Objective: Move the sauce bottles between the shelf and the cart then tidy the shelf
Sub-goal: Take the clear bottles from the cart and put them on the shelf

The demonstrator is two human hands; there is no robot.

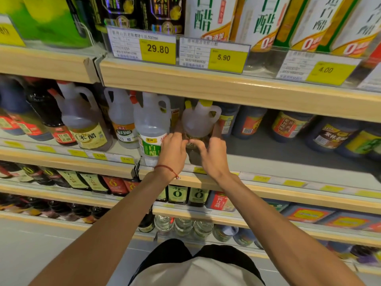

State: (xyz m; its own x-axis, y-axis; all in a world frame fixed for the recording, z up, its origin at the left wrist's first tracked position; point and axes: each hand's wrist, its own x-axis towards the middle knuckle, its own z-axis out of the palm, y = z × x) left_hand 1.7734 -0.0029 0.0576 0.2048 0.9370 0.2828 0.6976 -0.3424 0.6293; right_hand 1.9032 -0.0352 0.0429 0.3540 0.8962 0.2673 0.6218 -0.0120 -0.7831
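Observation:
A clear jug with a yellow cap (199, 120) stands upright at the front of the second shelf (278, 159). My left hand (175, 150) grips its left side and my right hand (210, 153) grips its right side, fingers curled round the lower body. The hands hide the jug's label and base. Right beside it on the left stands a clear white-vinegar jug with a green label (151, 129). No cart is in view.
More clear and dark jugs (86, 124) fill the shelf to the left, dark bottles (288, 124) sit further back on the right with bare shelf in front. The upper shelf edge (226, 83) hangs just above the jug tops. Lower shelves hold small bottles (179, 195).

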